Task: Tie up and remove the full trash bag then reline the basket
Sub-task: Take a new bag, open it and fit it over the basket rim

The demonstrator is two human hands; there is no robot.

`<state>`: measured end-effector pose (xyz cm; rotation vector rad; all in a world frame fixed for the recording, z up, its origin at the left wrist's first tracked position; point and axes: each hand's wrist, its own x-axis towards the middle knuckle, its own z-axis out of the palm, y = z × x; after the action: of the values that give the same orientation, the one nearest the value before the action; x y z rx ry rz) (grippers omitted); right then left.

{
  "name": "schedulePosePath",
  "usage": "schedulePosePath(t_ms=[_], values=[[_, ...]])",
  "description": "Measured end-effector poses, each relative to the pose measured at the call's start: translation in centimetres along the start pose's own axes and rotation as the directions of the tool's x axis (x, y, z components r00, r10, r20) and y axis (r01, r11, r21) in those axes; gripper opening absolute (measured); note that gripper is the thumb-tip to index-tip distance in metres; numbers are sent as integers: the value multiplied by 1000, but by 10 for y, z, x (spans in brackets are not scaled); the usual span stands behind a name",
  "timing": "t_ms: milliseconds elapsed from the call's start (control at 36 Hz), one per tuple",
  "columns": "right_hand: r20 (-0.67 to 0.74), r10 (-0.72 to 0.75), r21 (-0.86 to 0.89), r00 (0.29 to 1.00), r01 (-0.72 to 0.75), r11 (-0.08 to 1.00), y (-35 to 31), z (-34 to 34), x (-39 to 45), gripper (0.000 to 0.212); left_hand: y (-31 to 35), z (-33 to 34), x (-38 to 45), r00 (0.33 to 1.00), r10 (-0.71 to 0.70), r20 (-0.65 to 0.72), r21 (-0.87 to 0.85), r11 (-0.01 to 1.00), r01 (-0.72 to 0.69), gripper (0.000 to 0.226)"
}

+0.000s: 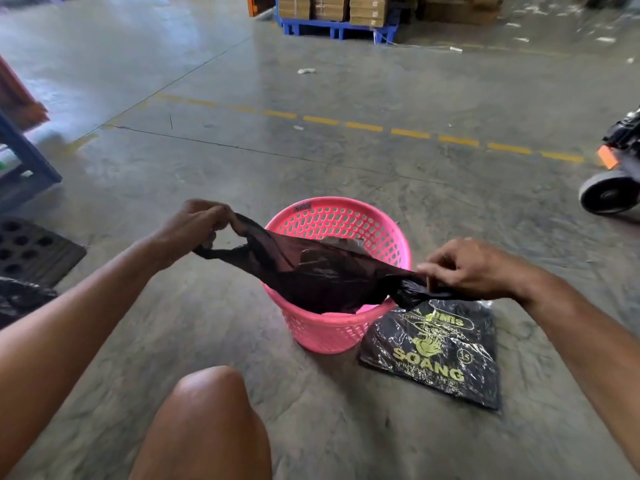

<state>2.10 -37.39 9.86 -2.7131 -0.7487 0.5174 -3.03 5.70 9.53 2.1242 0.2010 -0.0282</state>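
A pink perforated plastic basket (pixel 349 220) stands on the concrete floor in front of me. Stretched across its mouth is a thin dark trash bag (pixel 304 271), its lower part hanging inside the basket. My left hand (pixel 197 223) pinches one handle loop at the bag's left end, raised above the rim. My right hand (pixel 474 268) grips the bunched other end at the basket's right side. Some crumpled contents show through the bag's film.
A flat pack of black bags with yellow print (pixel 436 351) lies on the floor right of the basket. My bare knee (pixel 207 410) is below. A wheeled cart (pixel 613 188) sits at right, a dark pallet (pixel 31 247) at left, a blue pallet with cartons (pixel 336 26) far back.
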Motion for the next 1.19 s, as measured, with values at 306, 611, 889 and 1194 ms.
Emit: schedulePosePath(t_ms=[306, 611, 889, 1194], values=[[9, 78, -361, 997, -69, 930, -2, 18, 2, 26, -26, 9, 1, 987, 152, 52, 632, 760, -151, 53], [-206, 262, -134, 943, -292, 947, -24, 35, 25, 35, -24, 24, 2, 989, 146, -38, 649, 756, -87, 28], [-301, 250, -294, 920, -339, 894, -25, 31, 20, 54, -44, 19, 12, 986, 40, -161, 821, 561, 111, 67], [-201, 267, -516, 943, -333, 789, 11, 48, -10, 133, -71, 27, -16, 997, 13, 72, 819, 571, -66, 107]])
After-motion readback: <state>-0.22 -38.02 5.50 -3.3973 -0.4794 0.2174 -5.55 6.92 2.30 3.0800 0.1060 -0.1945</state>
